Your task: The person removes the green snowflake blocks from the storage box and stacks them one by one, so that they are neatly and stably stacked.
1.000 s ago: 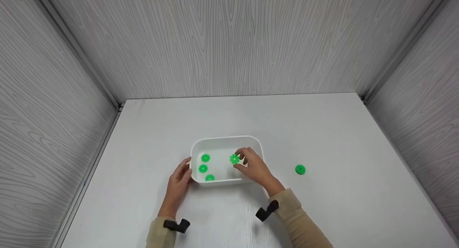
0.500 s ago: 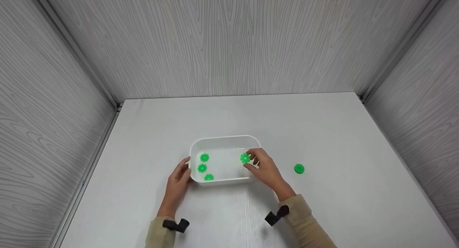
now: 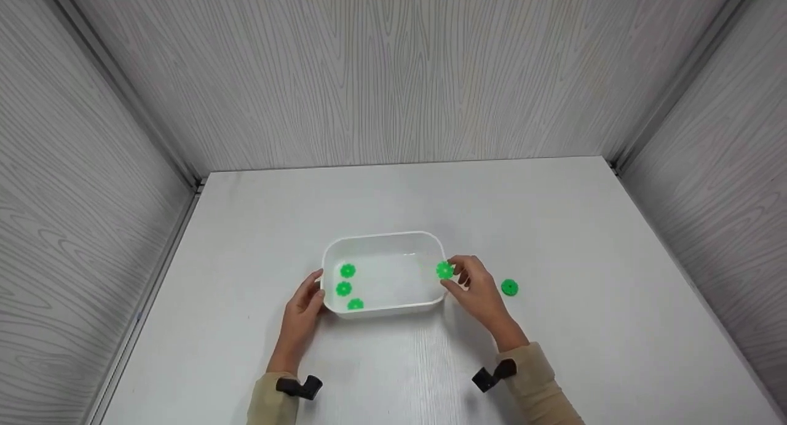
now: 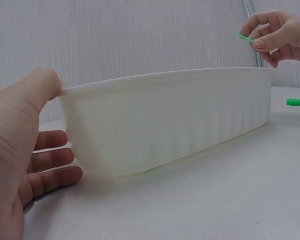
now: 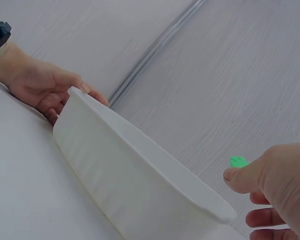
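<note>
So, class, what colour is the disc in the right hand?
The disc is bright green, clearest in the head view.

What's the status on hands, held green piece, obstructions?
Left hand holding white tub at its left end. Right hand pinching green flower piece, higher than the tub. Nothing visibly in the way.

1. Soft, fairly even light brightens the surface (image 3: 264, 216); the back panel (image 3: 399, 74) beyond the tub (image 3: 393, 280) reads greyer.
2. Faint, soft-edged shadow lies along the tub's near side.
3. A small glint shows inside the tub, toward its far side.
4. Green flower-shaped discs (image 3: 344, 288) inside the tub look vivid, slightly soft-edged.
5. Both wrist views look cooler, hazier.
</note>
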Available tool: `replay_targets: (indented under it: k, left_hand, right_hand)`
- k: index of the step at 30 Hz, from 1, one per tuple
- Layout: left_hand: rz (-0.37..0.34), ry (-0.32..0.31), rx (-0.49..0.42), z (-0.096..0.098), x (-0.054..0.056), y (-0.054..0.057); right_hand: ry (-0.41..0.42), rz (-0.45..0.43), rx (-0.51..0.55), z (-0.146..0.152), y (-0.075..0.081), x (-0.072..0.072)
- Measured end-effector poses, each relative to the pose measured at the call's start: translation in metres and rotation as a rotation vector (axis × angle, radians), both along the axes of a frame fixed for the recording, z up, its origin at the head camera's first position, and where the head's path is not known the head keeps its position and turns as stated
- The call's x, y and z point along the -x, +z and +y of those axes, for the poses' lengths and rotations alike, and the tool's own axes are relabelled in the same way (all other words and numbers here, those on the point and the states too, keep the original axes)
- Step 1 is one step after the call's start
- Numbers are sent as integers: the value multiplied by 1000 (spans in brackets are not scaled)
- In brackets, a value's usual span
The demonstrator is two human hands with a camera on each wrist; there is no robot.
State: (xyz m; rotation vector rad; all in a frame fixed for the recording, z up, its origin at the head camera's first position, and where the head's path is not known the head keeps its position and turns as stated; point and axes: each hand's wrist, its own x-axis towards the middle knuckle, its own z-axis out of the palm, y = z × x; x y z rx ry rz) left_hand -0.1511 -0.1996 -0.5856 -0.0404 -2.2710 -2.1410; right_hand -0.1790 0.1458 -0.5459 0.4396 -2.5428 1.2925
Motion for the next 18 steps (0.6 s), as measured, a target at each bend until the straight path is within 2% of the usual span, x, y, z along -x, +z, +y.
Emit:
replay_targets:
  k: [2,6,12,15,18]
  left_hand:
    - [0,0,10,1,-2,5]
    - [7,1,13,2,-3,7]
    - [21,-6,4,1,-1,3]
    - [8,11,-2,0,1,-3]
    - [-8,19,2,2,1,-3]
  right_hand:
    - [-21,-15,6,6,-3,-1]
    - [-49,-41,28,18,-10,-5]
    - [-103,-103,47,36,-19,-9]
    - [-128,-114,41,44,-24,-11]
    - [-147,-120,40,52,-29,-14]
